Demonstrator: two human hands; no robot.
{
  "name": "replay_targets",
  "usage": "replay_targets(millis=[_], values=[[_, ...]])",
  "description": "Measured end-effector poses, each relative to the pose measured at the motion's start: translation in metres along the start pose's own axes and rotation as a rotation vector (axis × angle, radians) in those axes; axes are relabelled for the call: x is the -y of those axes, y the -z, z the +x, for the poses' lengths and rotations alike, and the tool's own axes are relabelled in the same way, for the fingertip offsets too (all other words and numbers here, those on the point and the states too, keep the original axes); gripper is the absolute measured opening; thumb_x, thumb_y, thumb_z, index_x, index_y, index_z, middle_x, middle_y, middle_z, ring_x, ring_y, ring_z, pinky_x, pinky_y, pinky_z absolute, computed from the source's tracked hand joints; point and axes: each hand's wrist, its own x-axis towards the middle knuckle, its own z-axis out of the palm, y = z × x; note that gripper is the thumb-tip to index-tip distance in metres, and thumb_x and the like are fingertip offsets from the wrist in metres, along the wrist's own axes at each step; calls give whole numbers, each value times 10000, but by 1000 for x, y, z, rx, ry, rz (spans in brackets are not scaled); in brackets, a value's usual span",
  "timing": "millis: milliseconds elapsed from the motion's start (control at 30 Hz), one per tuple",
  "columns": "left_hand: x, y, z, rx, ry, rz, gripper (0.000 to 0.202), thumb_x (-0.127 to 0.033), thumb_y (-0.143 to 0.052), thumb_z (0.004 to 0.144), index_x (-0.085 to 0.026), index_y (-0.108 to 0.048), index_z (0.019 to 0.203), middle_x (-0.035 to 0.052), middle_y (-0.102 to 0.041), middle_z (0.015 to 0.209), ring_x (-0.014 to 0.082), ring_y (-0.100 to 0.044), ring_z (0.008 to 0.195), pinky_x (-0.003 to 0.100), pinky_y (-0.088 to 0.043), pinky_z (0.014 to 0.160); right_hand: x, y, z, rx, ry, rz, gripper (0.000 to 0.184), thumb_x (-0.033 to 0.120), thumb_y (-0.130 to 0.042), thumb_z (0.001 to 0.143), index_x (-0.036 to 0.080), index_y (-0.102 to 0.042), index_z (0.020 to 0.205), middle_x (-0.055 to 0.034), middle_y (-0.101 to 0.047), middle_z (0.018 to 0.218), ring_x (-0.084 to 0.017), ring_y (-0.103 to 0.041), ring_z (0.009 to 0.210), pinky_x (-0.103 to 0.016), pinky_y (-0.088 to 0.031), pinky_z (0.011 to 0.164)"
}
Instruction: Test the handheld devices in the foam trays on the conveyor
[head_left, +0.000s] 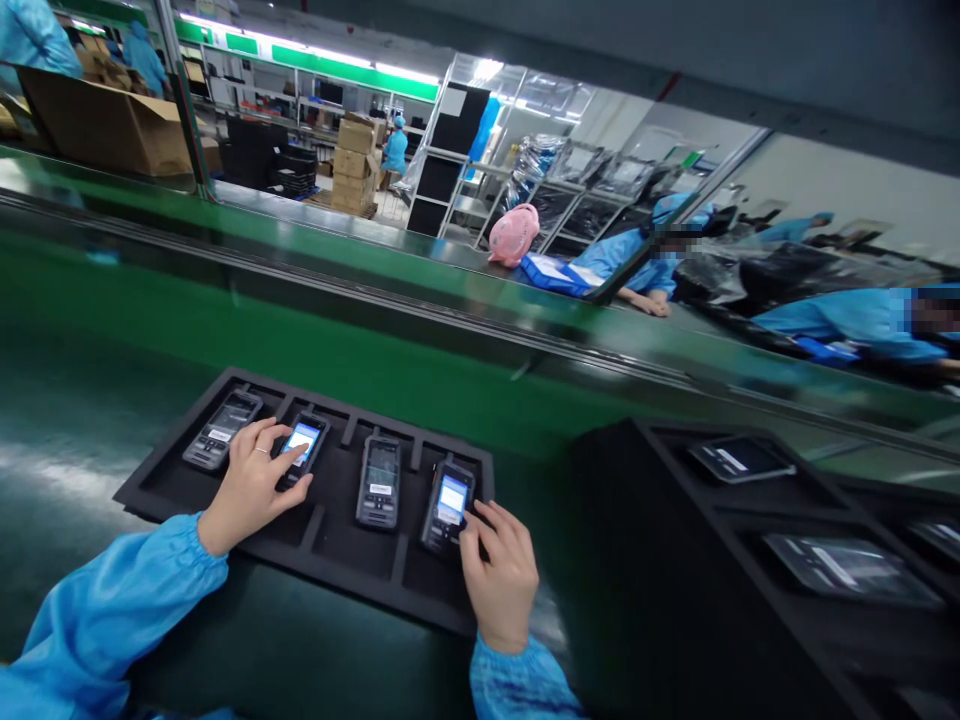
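Note:
A black foam tray [315, 530] lies in front of me with several dark handheld devices in its compartments. My left hand [255, 480] is over the device with a lit screen [303, 440], its fingers spread and a fingertip on the glass. At the tray's right end, a second lit device [450, 500] lies beneath the fingertips of my right hand [501, 570]; these fingers are bent and apart, near its right edge. Between the two lies a device with a dark screen [379, 480]. Another dark one [223, 430] sits at the left end. Neither hand grips anything.
To the right stands a stack of black foam trays [675, 540] with more devices in the top one. A metal rail [420, 305] runs along the green bench's far side. Beyond it are a pink object [514, 235], a cardboard box [112, 120] and co-workers in blue.

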Motion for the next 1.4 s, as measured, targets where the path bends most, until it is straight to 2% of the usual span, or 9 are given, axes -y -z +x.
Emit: replay_targets(millis=[133,333,633,800,1133,1400], values=[[-2,1,1,30,-33,51,222,-300,-630,838,-173,-734,987,179,-589,1157,396,-476,1198,571,-430,966,1,1,0,4,-15,12,186,157,-543,879,167,-723,831,-92,-744,909,-263,-657,960,-459,-589,809],[1,-1,-1,-26,7,-22,220,-283,-602,853,-138,-688,996,175,-571,1133,377,-475,1199,567,-433,985,1,1,1,18,-28,17,188,160,-554,867,157,-734,810,-100,-744,912,-265,-657,972,-449,-589,820],[2,0,-1,35,34,-30,181,-289,-596,860,-168,-672,971,161,-553,1153,382,-458,1229,569,-421,1006,1,0,-1,42,-55,-1,200,196,-548,888,187,-744,928,-87,-732,973,-242,-635,1008,-433,-578,853],[4,-1,-2,75,38,-6,186,-308,-590,872,-182,-663,988,152,-548,1167,381,-446,1258,554,-416,1022,2,1,-1,52,-52,-6,184,176,-559,881,180,-741,905,-96,-721,985,-239,-614,1032,-427,-570,864],[5,-4,-3,34,22,-34,219,-307,-575,867,-169,-667,1009,163,-560,1152,388,-465,1248,563,-405,1015,4,0,0,69,-62,7,196,191,-558,887,190,-752,915,-103,-703,1063,-262,-598,1080,-452,-559,883],[6,-5,-4,47,31,-49,216,-316,-571,873,-168,-666,999,161,-558,1158,389,-463,1236,574,-414,1007,2,0,-2,69,-99,21,203,184,-553,883,192,-755,904,-95,-714,1023,-253,-612,1046,-435,-556,882]])
